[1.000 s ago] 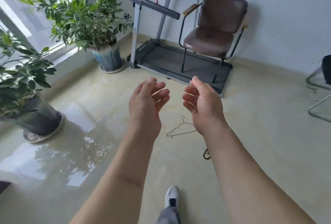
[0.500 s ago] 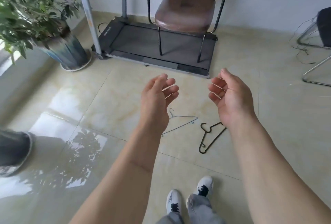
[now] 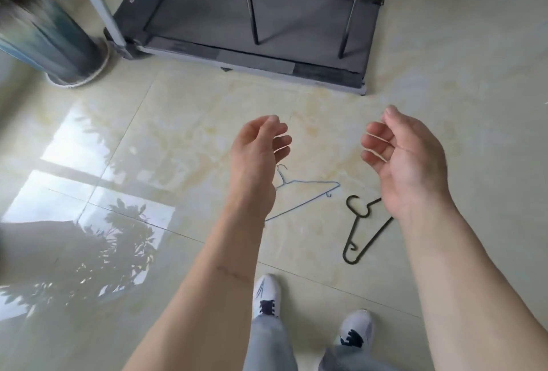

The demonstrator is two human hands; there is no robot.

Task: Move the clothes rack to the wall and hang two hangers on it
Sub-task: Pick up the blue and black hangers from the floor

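Two hangers lie on the tiled floor in front of my feet. A thin silver wire hanger point(image 3: 308, 192) lies partly behind my left wrist. A black hanger point(image 3: 360, 231) lies to its right, with one end hidden under my right hand. My left hand point(image 3: 256, 160) hovers above the floor, fingers loosely curled and holding nothing. My right hand point(image 3: 406, 163) hovers palm inward, fingers apart and empty. No clothes rack is in view.
A grey treadmill point(image 3: 267, 29) lies ahead with a chair's metal legs point(image 3: 252, 9) standing on its belt. A blue plant pot point(image 3: 44, 35) stands at the far left. My white shoes point(image 3: 267, 296) are at the bottom.
The view has tilted down and moved closer to the hangers. Both hands have spread apart and sit lower over the floor. The plants and chair seat have slid out of frame.
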